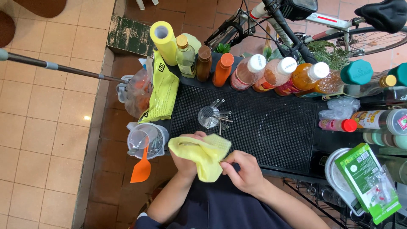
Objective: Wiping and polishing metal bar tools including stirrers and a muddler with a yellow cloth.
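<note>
Head view: both hands work a yellow cloth (202, 153) at the near edge of the black mat (271, 127). Left hand (186, 163) is wrapped in it; right hand (242, 171) pinches its corner. Judged a wiping step; next, firm pinch, steady rub.
</note>
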